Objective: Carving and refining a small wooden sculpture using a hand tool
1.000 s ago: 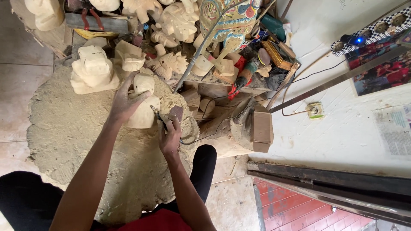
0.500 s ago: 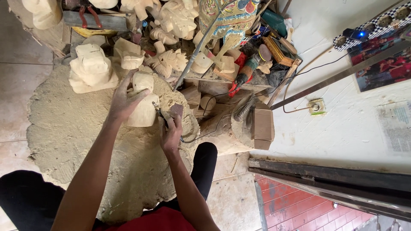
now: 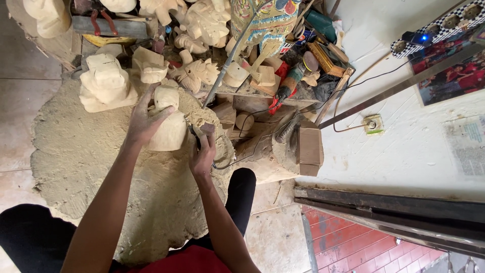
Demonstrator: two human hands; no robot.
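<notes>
1. Pale unpainted carved wooden block (image 3: 169,129), rounded and rough in shape: sits on the sawdust heap in front of the seated person, upright, held between both hands. Its surface looks coarse, with no fine detail or paint, so by my judgement the carving is at a shaping stage, with smoothing and finishing left to do.
2. Wide heap of tan sawdust and shavings (image 3: 91,167): covers the floor under the block and around the person's knees. The amount suggests much cutting is already done here.
3. Stepped pale wooden carving (image 3: 106,83): stands just beyond the block, well roughed out, also unpainted. Smaller pale carved pieces (image 3: 202,71) are scattered behind it.
4. Painted multicoloured carved figure (image 3: 268,20): at the top of the view, the only finished-looking piece seen.
5. Brown cardboard box (image 3: 309,146): right of the heap, near a white wall socket (image 3: 374,124) with a cord.
6. Left hand (image 3: 144,119): fingers spread and clamped over the top and left side of the block, steadying it.
7. Right hand (image 3: 203,154): fingers clenched round a small dark hand tool (image 3: 194,136) pressed against the block's right side; the tool's tip is hidden, so its kind cannot be told.
</notes>
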